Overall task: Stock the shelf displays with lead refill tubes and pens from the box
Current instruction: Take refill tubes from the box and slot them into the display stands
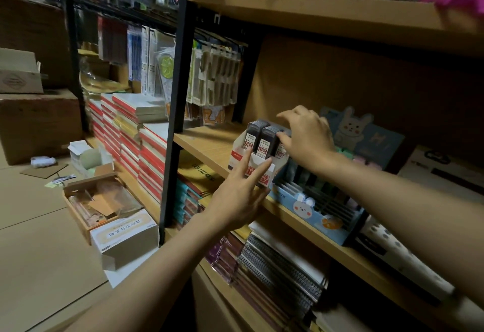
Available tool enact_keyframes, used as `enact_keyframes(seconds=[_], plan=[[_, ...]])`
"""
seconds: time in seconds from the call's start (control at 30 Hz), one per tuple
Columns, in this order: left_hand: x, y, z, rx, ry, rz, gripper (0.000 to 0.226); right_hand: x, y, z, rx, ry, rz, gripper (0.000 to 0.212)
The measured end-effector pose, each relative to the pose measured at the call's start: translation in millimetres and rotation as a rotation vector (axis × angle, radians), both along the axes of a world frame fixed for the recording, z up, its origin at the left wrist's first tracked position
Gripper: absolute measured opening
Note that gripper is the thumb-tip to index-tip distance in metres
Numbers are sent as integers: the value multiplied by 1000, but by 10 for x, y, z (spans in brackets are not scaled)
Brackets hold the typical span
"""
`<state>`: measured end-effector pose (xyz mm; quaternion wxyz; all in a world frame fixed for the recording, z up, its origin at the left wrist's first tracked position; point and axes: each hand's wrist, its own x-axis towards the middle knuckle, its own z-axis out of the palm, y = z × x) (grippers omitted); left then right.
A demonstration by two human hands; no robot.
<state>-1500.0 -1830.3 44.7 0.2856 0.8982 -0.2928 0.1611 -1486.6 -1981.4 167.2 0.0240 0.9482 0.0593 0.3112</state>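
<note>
A small white and red display box (237,157) stands on the wooden shelf (207,145), holding dark lead refill tubes (263,136) upright in rows. My left hand (239,192) rests flat against the front of that box, fingers spread. Over the tubes at the box's right side is my right hand (307,135), its fingertips pinching the top of one tube. Right of it sits a blue rabbit-printed display (314,213) with slotted rows of pens.
An open wooden box (86,200) with packets and a white carton (125,237) lie on the floor at lower left. Stacked notebooks (125,132) fill the left shelving. Spiral pads (282,268) sit on the lower shelf. Cardboard cartons (34,124) stand far left.
</note>
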Motion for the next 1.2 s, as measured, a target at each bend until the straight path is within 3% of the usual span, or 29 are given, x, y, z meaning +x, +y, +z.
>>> enact_keyframes(seconds=[0.17, 0.27, 0.33, 0.43, 0.57, 0.77, 0.87, 1.0, 1.2], plan=[[-258, 172, 94, -99, -6, 25, 47, -732, 15, -504, 120, -56, 182, 26], [-478, 315, -32, -249, 204, 7, 21, -1241, 103, -1079, 204, 61, 320, 23], [-667, 437, -229, -284, 426, 39, 11, -1502, 155, -1482, 278, 212, 378, 19], [-1025, 673, -670, -254, 690, 103, 13, -1759, 230, -1967, 375, 513, 410, 18], [-1609, 973, -1337, -138, 909, 261, 13, -1897, 340, -2477, 243, 961, 489, 29], [-2328, 822, -2394, -683, 1211, 625, 16, -1878, 577, -3232, 200, 1226, 417, 36], [-2550, 661, -2863, -825, 1326, 843, 15, -1825, 645, -3607, 112, 1309, 351, 41], [-2713, 552, -3280, -613, 1366, 912, 29, -1751, 658, -4012, -63, 1394, 314, 52], [-2755, 461, -3510, -136, 1167, 894, 49, -1652, 599, -4359, -275, 1432, 395, 49]])
